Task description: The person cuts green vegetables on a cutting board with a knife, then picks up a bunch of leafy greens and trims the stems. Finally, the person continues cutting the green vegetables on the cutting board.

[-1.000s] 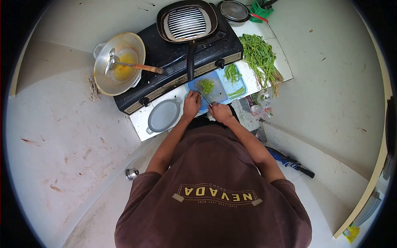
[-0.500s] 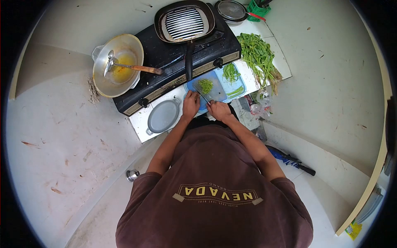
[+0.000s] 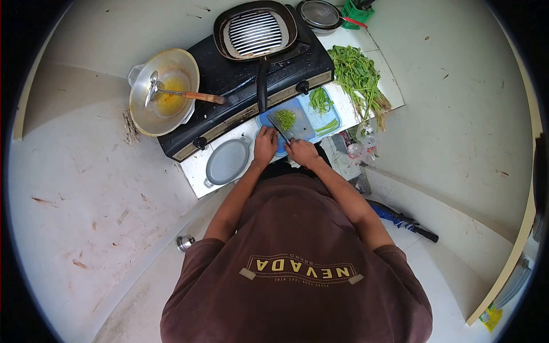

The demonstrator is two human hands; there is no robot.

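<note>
In the head view, my right hand [image 3: 301, 152] is closed around the handle of a knife [image 3: 279, 127]. The blade points up and left across a blue cutting board [image 3: 305, 130], beside a small heap of finely chopped greens [image 3: 285, 119]. My left hand [image 3: 265, 145] rests at the board's left edge, close to the blade, with its fingers bent together; whatever they hold, if anything, is hidden. Leafy pieces [image 3: 320, 101] and a few cut green stems [image 3: 326, 127] lie on the right part of the board area.
A grey oval dish [image 3: 227, 162] sits left of the board. Behind are a black stove [image 3: 229, 80], a grill pan [image 3: 256, 31] and a wok [image 3: 137, 94] with a ladle [image 3: 197, 96]. Leafy greens [image 3: 354, 71] and a plastic bag [image 3: 364, 150] are at right.
Hardly anything differs. The whole view has shifted by a few pixels; both hands, the knife and the chopped heap keep nearly the same places.
</note>
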